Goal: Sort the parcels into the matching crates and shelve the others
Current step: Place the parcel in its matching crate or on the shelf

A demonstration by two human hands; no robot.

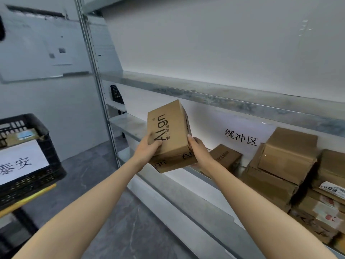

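I hold a brown cardboard parcel [171, 131] printed with "Align" up in front of the metal shelf [186, 176]. My left hand [147, 148] grips its near left corner, thumb across the printed face. My right hand [198, 149] grips its right side, thumb on the face. The parcel is tilted and sits above the shelf's front edge, left of a small brown box [225, 156] lying on the shelf. A white sign [240, 137] with black characters is fixed to the wall behind the shelf.
Stacks of cardboard parcels [287, 159] fill the shelf at the right. A black plastic crate [37, 165] with a white label and a parcel inside stands at the left on a yellow-edged stand. An upper shelf board [224, 98] runs overhead. The floor below is grey.
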